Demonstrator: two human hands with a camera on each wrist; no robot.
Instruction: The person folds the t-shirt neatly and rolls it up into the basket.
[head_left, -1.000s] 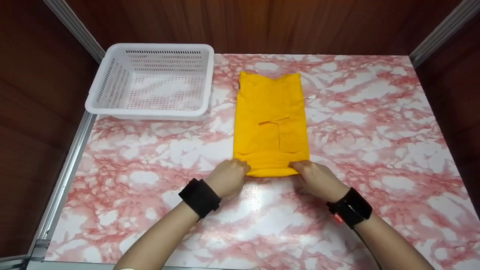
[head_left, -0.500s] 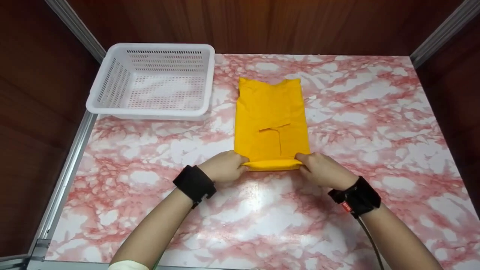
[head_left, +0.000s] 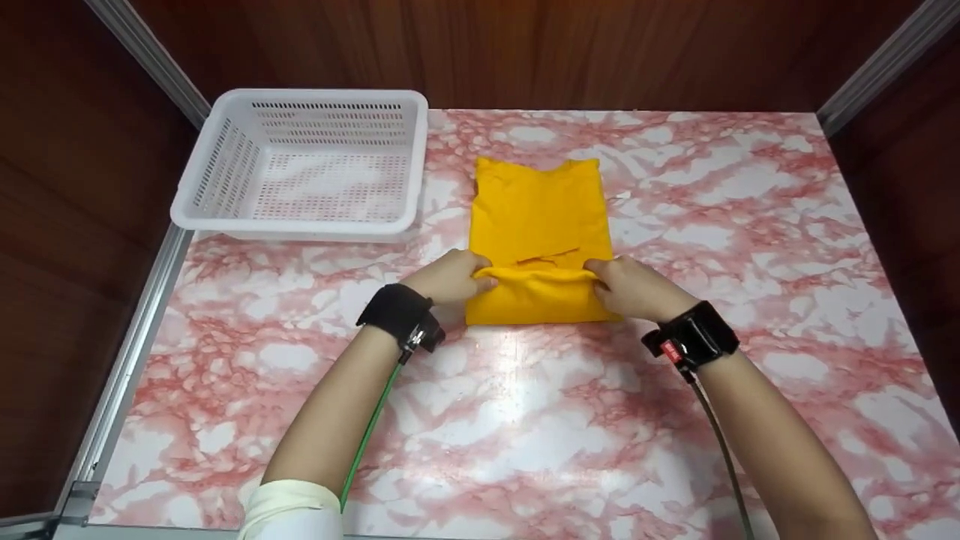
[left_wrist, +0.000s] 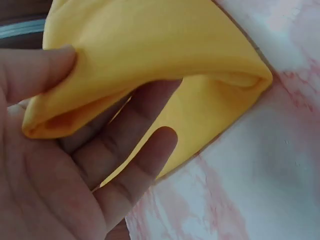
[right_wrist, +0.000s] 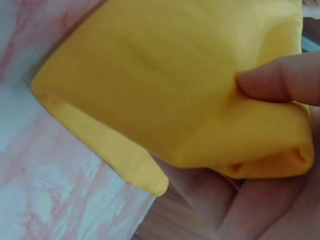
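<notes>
A folded yellow T-shirt (head_left: pixel 540 202) lies on the table, its notched end pointing away from me. The near part is lifted and turned back over the rest, making a raised fold across the middle. My left hand (head_left: pixel 451 276) pinches this fold at its left corner. In the left wrist view the thumb (left_wrist: pixel 60 65) presses on top of the cloth while the other fingers reach underneath. At the opposite corner my right hand (head_left: pixel 636 288) pinches the fold the same way, its thumb (right_wrist: pixel 270 80) on top in the right wrist view. Some right fingers are hidden under the cloth.
At the back left stands a white perforated plastic basket (head_left: pixel 300 225) with nothing in it. Dark wooden panels (head_left: pixel 525 52) border the red-and-white marbled table (head_left: pixel 750 300) behind and at both sides. Cables run from both black wrist bands along the forearms.
Both hands have moved away from me, carrying the shirt's near end up and over. The folded shirt now looks shorter, and the fold covers most of the T-shaped slit.
</notes>
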